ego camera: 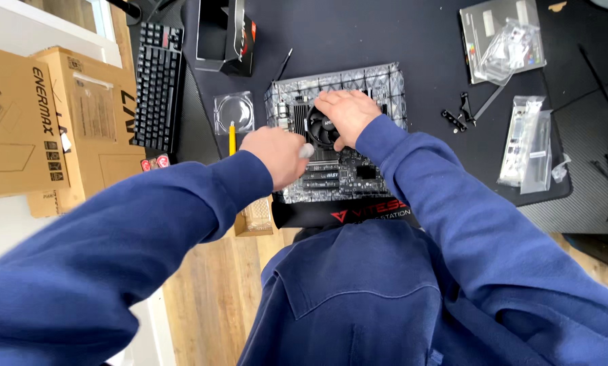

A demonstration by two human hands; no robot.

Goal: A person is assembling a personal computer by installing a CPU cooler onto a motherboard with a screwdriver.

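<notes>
Black fan-topped cooler (321, 125) sat on the green-grey motherboard (338, 173), itself resting on a crinkled silvery anti-static bag (385, 81) at the middle of the dark tabletop (385, 34). My right hand (348, 112) lay flat over the cooler, fingers spread. My left hand (277, 156) had its grip closed round a small silvery tool (307, 150). I judged the cooler seated but not yet fastened. Nearby lay a yellow-handled screwdriver (232, 137) and a black keyboard (156, 85).

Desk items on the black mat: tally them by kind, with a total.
Motherboard on silver antistatic bag: 1
Black round cooler fan: 1
Black keyboard: 1
Yellow-handled screwdriver: 1
Clear round plastic shell: 1
Brown cardboard boxes: 2
Total: 7
</notes>
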